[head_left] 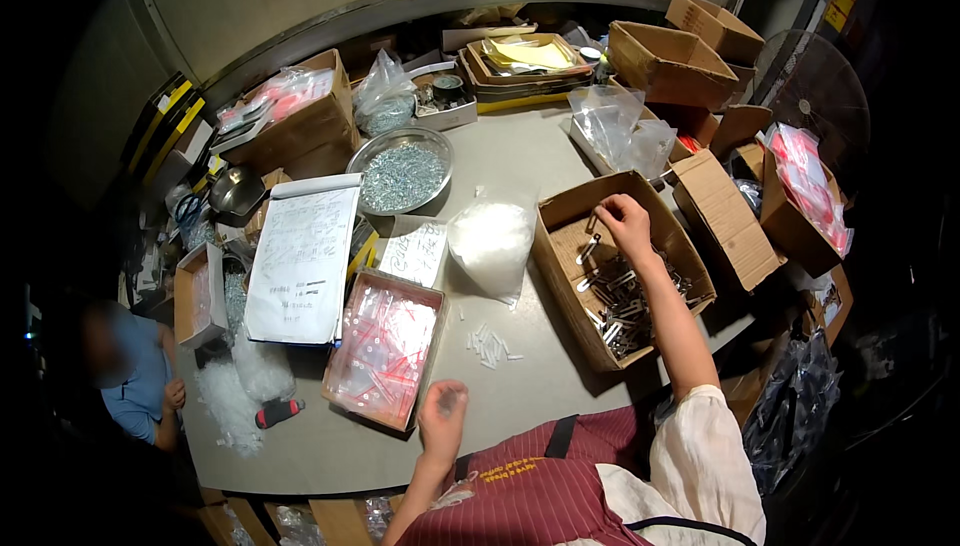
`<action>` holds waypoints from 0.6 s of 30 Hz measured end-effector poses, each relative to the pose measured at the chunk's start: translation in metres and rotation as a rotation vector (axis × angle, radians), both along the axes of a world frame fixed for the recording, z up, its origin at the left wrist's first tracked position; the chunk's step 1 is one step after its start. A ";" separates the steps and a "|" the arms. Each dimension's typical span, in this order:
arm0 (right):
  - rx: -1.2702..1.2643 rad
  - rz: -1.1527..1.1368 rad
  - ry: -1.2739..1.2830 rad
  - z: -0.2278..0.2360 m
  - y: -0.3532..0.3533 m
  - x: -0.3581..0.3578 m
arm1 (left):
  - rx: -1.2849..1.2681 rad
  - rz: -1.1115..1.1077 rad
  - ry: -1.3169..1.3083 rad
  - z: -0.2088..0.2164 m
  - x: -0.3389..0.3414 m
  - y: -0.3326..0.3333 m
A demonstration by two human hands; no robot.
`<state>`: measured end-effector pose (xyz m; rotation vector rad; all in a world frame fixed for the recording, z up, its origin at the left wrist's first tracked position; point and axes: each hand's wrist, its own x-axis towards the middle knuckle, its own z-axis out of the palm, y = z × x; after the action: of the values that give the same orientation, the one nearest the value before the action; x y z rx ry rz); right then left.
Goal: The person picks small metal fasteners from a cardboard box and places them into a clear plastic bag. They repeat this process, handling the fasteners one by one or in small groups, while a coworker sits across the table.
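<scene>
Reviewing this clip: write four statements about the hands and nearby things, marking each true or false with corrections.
1. The right hand is over the cardboard box holding metal parts. True.
2. The left hand is inside the shallow box of red-edged bags. False: it is outside, beside the box's right edge.
3. Small white pieces lie loose on the table. True.
4. The metal bowl is full of yellow paper. False: it holds small shiny pieces.

Workshop: metal parts point(620, 298) in carton point(557, 281), small hardware point(403, 178) in bowl point(449, 168).
</scene>
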<state>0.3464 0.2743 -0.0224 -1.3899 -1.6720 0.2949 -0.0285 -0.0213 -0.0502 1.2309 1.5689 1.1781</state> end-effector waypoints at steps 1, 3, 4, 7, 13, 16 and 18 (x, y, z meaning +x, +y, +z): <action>0.026 0.016 -0.073 0.001 -0.002 -0.001 | -0.015 -0.010 0.014 -0.002 0.000 -0.002; 0.057 0.070 -0.145 0.001 -0.006 -0.007 | -0.017 -0.021 0.004 -0.013 0.001 -0.009; 0.075 0.098 -0.181 0.002 -0.007 -0.010 | -0.016 -0.024 -0.001 -0.014 0.002 -0.011; 0.278 0.236 -0.593 0.000 -0.015 -0.018 | -0.007 -0.011 -0.004 -0.012 0.002 -0.012; -0.006 0.436 -0.833 -0.042 -0.025 -0.013 | 0.029 0.007 -0.005 -0.002 0.002 -0.010; -0.301 0.302 -0.565 -0.022 -0.025 -0.007 | 0.034 0.038 -0.010 -0.007 -0.001 -0.015; -0.228 0.071 -0.426 -0.022 -0.015 0.006 | 0.031 0.048 -0.033 -0.015 -0.003 -0.017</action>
<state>0.3524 0.2593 -0.0445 -1.6495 -2.0903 0.2463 -0.0311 -0.0384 -0.0651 1.1932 1.5687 1.2511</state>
